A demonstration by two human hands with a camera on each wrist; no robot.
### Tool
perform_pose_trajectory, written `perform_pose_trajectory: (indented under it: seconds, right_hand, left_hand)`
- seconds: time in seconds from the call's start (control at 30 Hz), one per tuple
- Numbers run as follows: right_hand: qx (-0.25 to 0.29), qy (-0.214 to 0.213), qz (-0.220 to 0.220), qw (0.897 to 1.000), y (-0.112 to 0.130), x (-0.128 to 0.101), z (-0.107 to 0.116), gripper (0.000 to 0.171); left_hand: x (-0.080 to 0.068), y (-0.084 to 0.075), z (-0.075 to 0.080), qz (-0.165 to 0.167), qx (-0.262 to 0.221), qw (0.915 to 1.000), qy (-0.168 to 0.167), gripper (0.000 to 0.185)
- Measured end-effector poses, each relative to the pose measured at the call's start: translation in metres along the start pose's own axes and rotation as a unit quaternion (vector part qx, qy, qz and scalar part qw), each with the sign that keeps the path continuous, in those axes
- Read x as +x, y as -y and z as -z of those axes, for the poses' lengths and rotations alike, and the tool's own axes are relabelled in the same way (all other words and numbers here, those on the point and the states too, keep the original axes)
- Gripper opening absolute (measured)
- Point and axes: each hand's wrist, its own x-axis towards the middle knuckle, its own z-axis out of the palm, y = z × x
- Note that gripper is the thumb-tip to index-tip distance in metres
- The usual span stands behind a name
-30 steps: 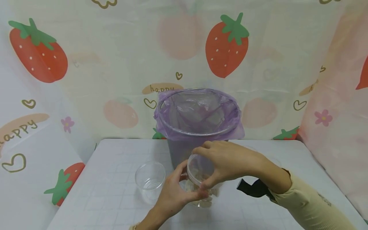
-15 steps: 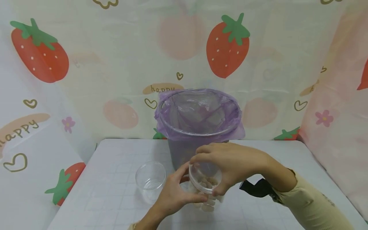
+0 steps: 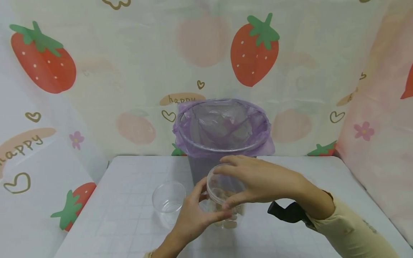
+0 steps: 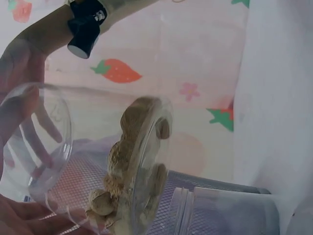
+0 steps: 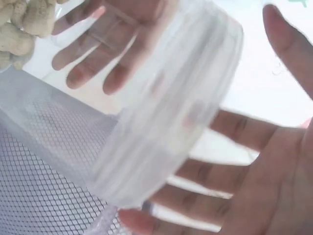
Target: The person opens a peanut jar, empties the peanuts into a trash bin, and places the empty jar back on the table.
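clear round lid [image 3: 222,182] has lifted — right hand [image 3: 258,181] pinches it, left hand [image 3: 193,218] grips peanut cup [image 3: 226,215].

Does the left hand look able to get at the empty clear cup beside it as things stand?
Probably not at once: the left hand is holding the peanut cup. The empty cup stands close by, nothing between.

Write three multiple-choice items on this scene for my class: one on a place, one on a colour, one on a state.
1. Where is the empty clear cup?
A. on the table, to the left of the hands
B. inside the bin
C. on the floor

2. What colour is the bin liner?
A. green
B. purple
C. black

3. How is the peanut cup held?
A. lying untouched
B. in both hands
C. in one hand only

Answers: 1 A, it stands alone on the table. 2 B, purple plastic drapes the rim. 3 B, the left hand and right hand grip it.
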Motion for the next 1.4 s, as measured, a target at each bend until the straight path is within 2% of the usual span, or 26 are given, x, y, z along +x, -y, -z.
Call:
perform_pose_trajectory:
  seconds: [0.2,0.3,0.4,0.5,0.63,0.7,0.77,0.9,1.0,1.13,1.27,1.4]
  right_hand:
    - [-0.028,-0.004,-0.076,0.997,0.009,0.005,-0.007,0.079]
    - [-0.039,0.005,-0.085,0.996,0.009,0.008,-0.008,0.081]
    - [-0.036,0.018,-0.05,0.998,0.005,0.009,-0.006,0.08]
    - [-0.019,0.046,0.009,0.999,-0.003,0.008,0.0,0.08]
    - [0.001,0.091,0.088,0.992,-0.012,0.005,0.008,0.087]
    - [0.009,0.102,0.103,0.989,-0.014,0.004,0.01,0.088]
    - [0.014,0.094,0.094,0.991,-0.013,0.002,0.009,0.083]
    - [0.007,0.043,0.02,0.999,-0.003,0.003,0.002,0.076]
    - [-0.004,0.007,-0.026,1.0,0.003,0.006,-0.004,0.077]
    - [-0.015,0.004,-0.067,0.998,0.007,0.009,-0.008,0.078]
    - [-0.024,0.015,-0.079,0.996,0.007,0.012,-0.008,0.078]
    - [-0.027,0.018,-0.051,0.998,0.002,0.011,-0.004,0.075]
  left_hand:
    - [-0.001,0.0,-0.005,-0.015,0.013,0.9995,-0.024,0.085]
    - [-0.001,0.0,-0.005,-0.017,0.024,0.9991,-0.03,0.086]
    - [-0.001,-0.001,-0.004,-0.019,0.03,0.9989,-0.031,0.089]
    - [0.0,-0.003,-0.001,-0.023,0.027,0.9992,-0.018,0.092]
    - [0.0,-0.003,0.003,-0.019,0.017,0.9997,0.004,0.095]
    - [-0.001,-0.003,0.002,-0.022,0.017,0.9996,0.007,0.095]
    - [-0.001,-0.002,0.001,-0.033,0.029,0.999,0.001,0.095]
    - [-0.002,-0.002,-0.003,-0.048,0.059,0.9967,-0.03,0.092]
    - [-0.002,-0.004,-0.004,-0.043,0.063,0.9959,-0.05,0.091]
    - [-0.002,-0.004,-0.005,-0.034,0.06,0.9961,-0.056,0.089]
    - [-0.001,-0.004,-0.004,-0.024,0.062,0.9966,-0.049,0.09]
    - [-0.001,-0.004,-0.001,-0.007,0.039,0.999,-0.018,0.09]
